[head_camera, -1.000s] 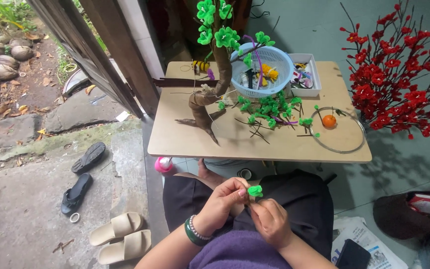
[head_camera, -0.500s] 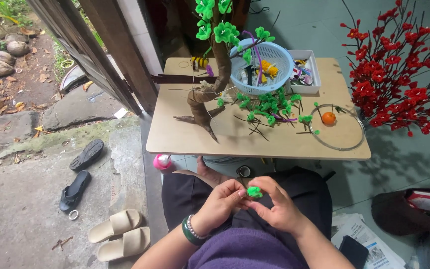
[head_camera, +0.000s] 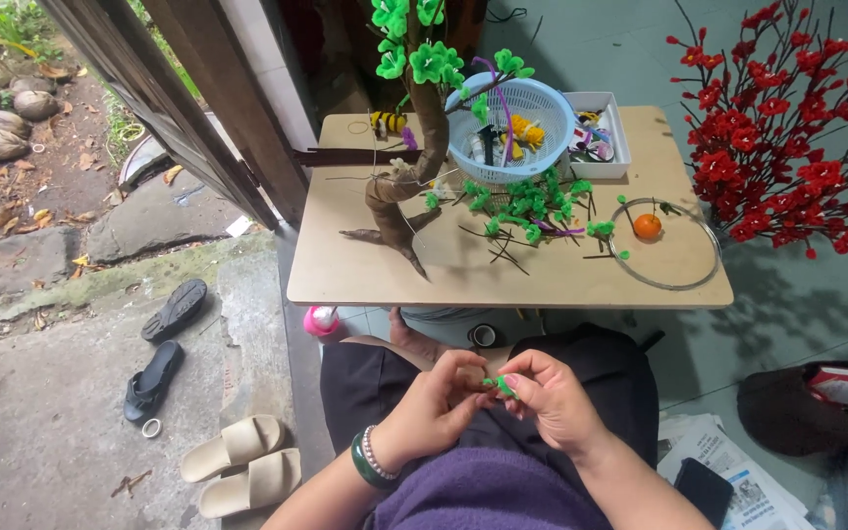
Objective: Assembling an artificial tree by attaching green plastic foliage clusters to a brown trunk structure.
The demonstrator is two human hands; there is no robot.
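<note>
Low table (head_camera: pixel 365 275) unchanged; left hand (head_camera: pixel 434 407), right hand (head_camera: pixel 552 397) closer now, apparently both pinching green bead flower (head_camera: pixel 499 385).

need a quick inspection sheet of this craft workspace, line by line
surface: low wooden table, mostly bare at its near left.
job's things: small green piece pinched between both hands over the lap.
clutter: brown craft trunk with green blossoms, blue basket, white tray, loose green blossoms, wire ring around an orange ball.
hands: left hand and right hand, fingertips together on the piece.
cables: nothing seen.
surroundings: red blossom branches, sandals, dark slippers, newspaper.
</note>
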